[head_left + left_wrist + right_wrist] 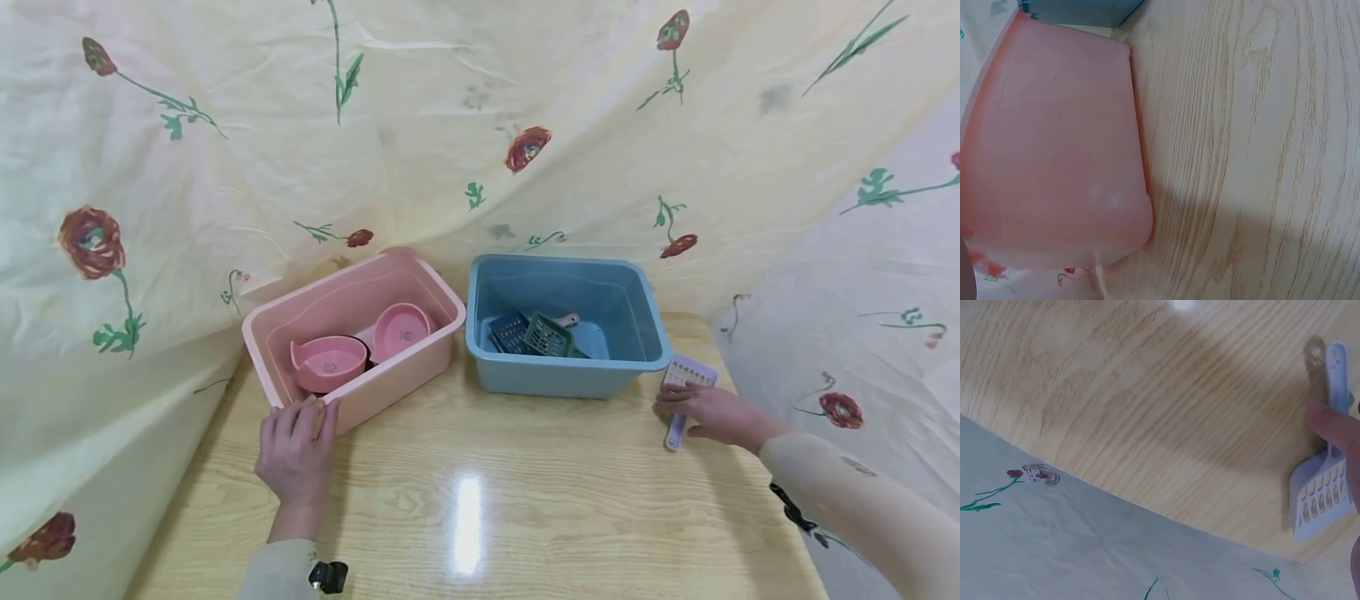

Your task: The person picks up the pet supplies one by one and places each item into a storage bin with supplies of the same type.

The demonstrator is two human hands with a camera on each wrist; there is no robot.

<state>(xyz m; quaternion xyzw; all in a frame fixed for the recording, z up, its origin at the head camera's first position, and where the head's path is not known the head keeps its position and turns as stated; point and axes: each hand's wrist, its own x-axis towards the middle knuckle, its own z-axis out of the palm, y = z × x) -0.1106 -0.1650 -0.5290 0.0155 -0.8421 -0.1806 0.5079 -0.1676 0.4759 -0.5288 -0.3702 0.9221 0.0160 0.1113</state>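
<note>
A pink plastic bin (390, 379) stands at the left. My left hand (298, 442) grips its front rim near the left corner, fingers curled over the edge. Inside lie two pink round dishes, a left one (330, 357) with a raised lip and a right one (402, 331). My right hand (708, 410) is over a lavender slotted litter scoop (693, 368) at the table's right side. The thumb (1334, 428) crosses in front of the scoop's handle in the right wrist view; the other fingers are mostly cut off there.
A blue bin (558, 379) stands beside the pink one, holding a navy slotted scoop (510, 332), a green slotted scoop (547, 335) and a pale handle (568, 320). Flowered cloth (420, 167) hangs behind the wooden table (555, 492) and along both sides.
</note>
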